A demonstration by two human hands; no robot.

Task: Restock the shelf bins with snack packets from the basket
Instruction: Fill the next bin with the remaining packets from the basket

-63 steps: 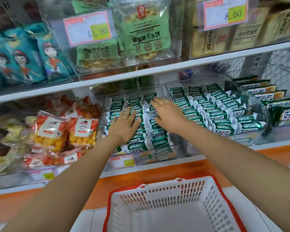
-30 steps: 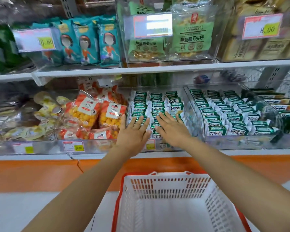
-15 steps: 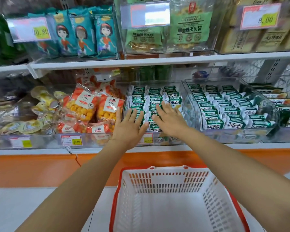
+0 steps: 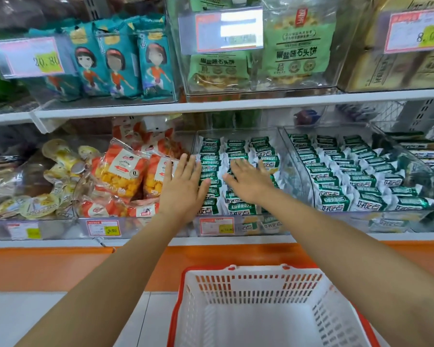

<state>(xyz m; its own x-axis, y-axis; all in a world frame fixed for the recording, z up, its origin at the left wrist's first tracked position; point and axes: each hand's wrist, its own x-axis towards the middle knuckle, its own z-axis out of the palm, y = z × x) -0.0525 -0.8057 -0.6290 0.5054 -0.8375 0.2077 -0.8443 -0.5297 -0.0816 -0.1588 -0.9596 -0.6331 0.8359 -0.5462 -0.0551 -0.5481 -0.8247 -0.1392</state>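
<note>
Since two seconds ago, both hands have drawn back from the bin's middle rows toward its front. Green snack packets (image 4: pixel 238 207) lie in three files inside the clear middle bin (image 4: pixel 257 227) on the lower shelf (image 4: pixel 336 237).

I see my right hand (image 4: pixel 249 182) palm down on the centre and right files, fingers straight and spread, holding nothing. My left hand (image 4: pixel 183 189) is equally flat and spread, gripping nothing. Its thumb lies over the left file and its fingers reach across the bin's left wall. Whether that palm presses the packets or merely hovers above them, I cannot tell.

A price tag (image 4: pixel 217 226) sits on the bin's front. Orange snack bags (image 4: pixel 120 171) fill the bin just to the left. A neighbouring bin (image 4: pixel 431 186) to the right holds more green packets. Below my forearms stands the basket (image 4: pixel 256 289), white slotted walls with a red rim. Teal packets (image 4: pixel 115 61) stand on the upper shelf (image 4: pixel 236 103).
</note>
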